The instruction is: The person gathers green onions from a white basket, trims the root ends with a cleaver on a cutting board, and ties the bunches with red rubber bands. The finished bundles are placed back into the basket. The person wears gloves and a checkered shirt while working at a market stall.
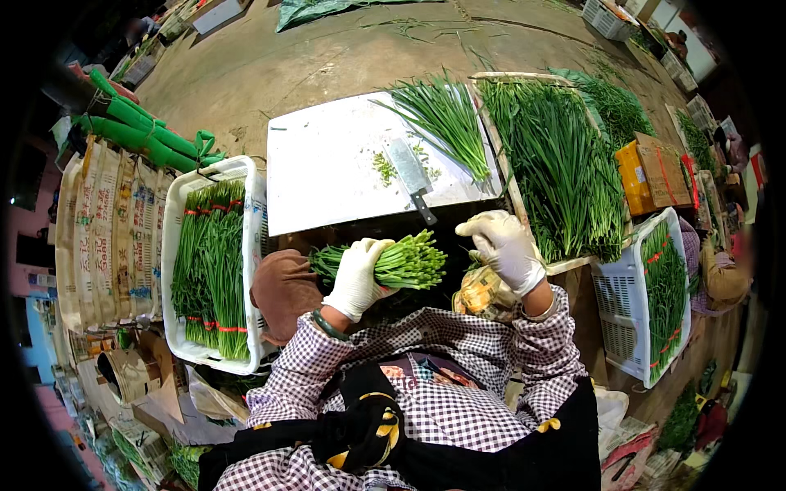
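My left hand (362, 276), in a white glove, is closed around a bundle of long green vegetable stems (411, 261), their pale cut ends pointing right. Gloved in white too, my right hand (503, 248) is raised to the right of those ends, its fingers bent; whether it holds anything small is unclear. Beyond both hands lies a white board (331, 166). A cleaver (408, 169) with a black handle rests on it among small green trimmings (385, 169). Loose leafy stems (451, 126) lie across the board's right part.
At left stands a white plastic crate (252, 270) of bundles tied with red bands. A large tray (519, 190) heaped with loose green stems is at right, with a cardboard box (663, 172) and another white crate (626, 319) beyond. Several people work at the far right.
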Tool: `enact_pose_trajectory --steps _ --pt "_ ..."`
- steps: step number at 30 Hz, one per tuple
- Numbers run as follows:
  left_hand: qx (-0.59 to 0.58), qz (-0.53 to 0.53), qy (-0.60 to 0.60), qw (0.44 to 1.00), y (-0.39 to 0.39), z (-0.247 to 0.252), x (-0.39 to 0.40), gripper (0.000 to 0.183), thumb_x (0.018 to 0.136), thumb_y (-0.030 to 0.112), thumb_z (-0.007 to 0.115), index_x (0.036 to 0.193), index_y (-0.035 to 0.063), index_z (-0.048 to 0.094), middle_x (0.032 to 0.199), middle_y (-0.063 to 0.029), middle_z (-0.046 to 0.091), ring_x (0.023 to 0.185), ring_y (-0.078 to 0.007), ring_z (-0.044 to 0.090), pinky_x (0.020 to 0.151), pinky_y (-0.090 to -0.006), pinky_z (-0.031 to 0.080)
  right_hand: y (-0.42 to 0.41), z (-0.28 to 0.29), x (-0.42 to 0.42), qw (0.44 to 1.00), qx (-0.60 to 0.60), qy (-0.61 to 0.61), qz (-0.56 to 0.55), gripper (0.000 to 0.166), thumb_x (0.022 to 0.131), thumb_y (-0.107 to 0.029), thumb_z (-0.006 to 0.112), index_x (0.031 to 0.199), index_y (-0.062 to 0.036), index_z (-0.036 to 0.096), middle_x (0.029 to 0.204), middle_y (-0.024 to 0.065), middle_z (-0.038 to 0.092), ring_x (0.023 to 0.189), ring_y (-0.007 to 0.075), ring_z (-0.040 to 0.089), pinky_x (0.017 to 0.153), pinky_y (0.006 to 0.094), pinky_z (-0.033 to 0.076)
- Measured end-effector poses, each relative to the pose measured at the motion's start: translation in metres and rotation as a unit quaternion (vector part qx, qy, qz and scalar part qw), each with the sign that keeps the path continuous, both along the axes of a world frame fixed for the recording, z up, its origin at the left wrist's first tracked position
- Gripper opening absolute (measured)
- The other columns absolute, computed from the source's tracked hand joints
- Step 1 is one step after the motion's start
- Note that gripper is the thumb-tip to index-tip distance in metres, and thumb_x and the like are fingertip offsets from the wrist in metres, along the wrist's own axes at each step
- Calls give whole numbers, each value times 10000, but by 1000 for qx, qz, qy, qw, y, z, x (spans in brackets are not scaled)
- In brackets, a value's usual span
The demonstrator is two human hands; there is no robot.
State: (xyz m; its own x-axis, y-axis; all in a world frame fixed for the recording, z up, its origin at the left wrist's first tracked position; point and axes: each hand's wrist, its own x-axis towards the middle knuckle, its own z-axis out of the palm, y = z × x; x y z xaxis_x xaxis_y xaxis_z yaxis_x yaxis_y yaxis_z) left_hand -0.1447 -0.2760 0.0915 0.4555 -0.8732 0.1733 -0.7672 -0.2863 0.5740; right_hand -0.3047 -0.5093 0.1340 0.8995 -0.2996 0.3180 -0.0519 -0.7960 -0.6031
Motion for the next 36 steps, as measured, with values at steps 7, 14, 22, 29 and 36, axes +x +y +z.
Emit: enact_pose_trajectory --steps 7,14,22,29,36 --pt "-78 1 43 996 26 30 9 666 567 144 837 1171 66 567 1116 -125 577 1047 -322 552 906 -401 450 5 -43 -20 955 107 251 114 262 905 -294 562 1032 -102 685 988 121 683 931 320 637 807 410 504" --pt "-178 61 -165 968 51 52 -3 502 696 110 706 1176 55 572 1123 -131 595 1038 -324 566 890 -416 446 46 -31 6 887 411 186 97 393 965 -337 547 1150 -6 652 1030 129 698 895 182 664 811 296 507" --pt "-222 13 -348 911 55 40 -6 441 761 168 648 1182 238 538 1171 -44 555 1084 -235 551 988 -426 379 96 -45 73 467 835 160 242 604 905 -513 574 1217 4 565 1139 87 649 1013 157 622 891 289 500" --pt "-143 -37 -328 933 66 10 -9 455 720 137 635 1164 178 547 1203 -73 545 1154 -280 521 1050 -488 334 107 -55 78 402 876 186 193 301 933 -264 615 1091 -8 598 958 98 667 806 187 678 734 329 587" --pt "-132 161 -164 964 96 -34 -13 843 674 67 749 1406 31 333 1376 -202 376 1296 -399 367 1101 -505 291 91 -65 72 526 812 145 207 493 884 -262 689 1249 18 513 1102 94 643 933 171 660 845 318 552"
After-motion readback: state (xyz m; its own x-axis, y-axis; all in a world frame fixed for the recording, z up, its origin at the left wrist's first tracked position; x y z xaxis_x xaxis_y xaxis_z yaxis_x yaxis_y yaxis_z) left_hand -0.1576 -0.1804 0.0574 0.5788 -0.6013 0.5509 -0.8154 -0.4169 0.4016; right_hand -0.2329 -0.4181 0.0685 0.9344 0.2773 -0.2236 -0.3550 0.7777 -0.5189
